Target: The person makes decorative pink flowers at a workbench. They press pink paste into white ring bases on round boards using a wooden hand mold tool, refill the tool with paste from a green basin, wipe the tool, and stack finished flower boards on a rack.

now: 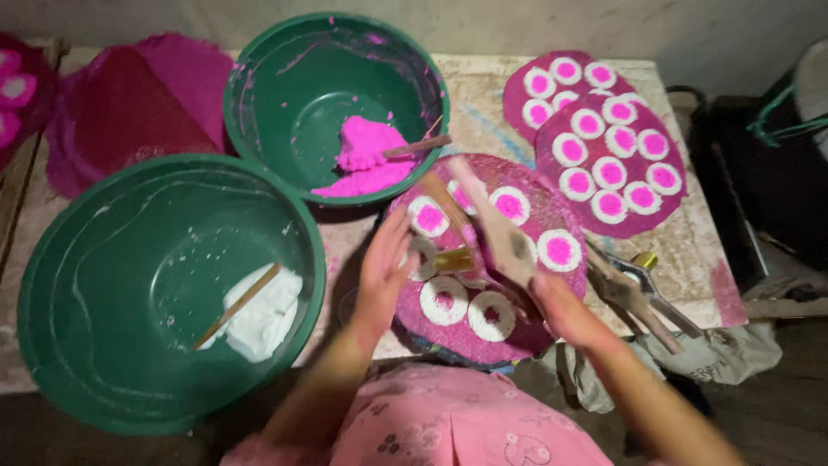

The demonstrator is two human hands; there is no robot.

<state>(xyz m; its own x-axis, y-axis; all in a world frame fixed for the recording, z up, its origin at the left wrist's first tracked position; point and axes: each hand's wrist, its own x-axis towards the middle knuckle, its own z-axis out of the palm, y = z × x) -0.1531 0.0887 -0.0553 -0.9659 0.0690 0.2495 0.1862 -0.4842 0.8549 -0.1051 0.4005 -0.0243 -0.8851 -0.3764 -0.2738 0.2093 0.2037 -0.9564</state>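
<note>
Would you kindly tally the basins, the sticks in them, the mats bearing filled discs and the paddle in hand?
Green basins: 2
Sticks in basins: 2
Pink mats with discs: 3
Wooden paddle in right hand: 1
Total: 8

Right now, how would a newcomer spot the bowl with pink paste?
Two green bowls sit left of the round pink mats. Take the far bowl, smaller than the near bowl. It alone holds a pink paste lump with a stick; the near one holds white paste.
</note>
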